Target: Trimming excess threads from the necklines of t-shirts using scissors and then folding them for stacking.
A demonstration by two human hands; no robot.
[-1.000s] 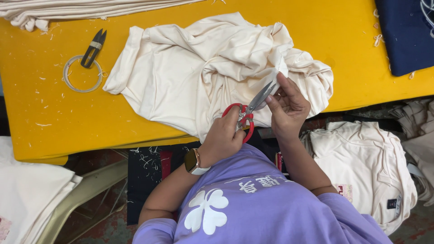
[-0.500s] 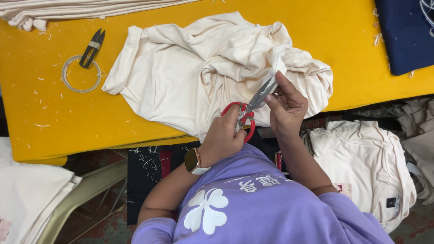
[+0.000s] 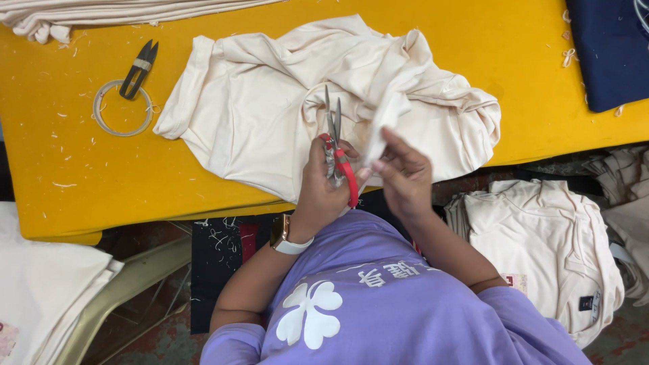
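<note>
Fingers [image 3: 324,165] gripping red scissors [image 3: 336,152] — blades swung upright; other hand [image 3: 402,177] pinching cream garment [image 3: 270,101].

Table [image 3: 81,176]: bright yellow, flecked with pale thread clippings; cream garment [image 3: 270,101], plain, unpatterned; scissors [image 3: 336,152] with red handles and silver-grey blades, in a left hand [image 3: 323,189] whose wrist carries a watch [image 3: 282,238] with a white strap and gold-toned case. Thread snips [image 3: 138,67]: black with a pale metal band, lying beside a translucent whitish ring [image 3: 122,108]; folded cloth [image 3: 612,47] at the far corner, dark navy. Sweatshirt [image 3: 405,311]: lilac purple with a white four-petal clover motif; stacked garments [image 3: 541,243] below the table edge, cream.
</note>
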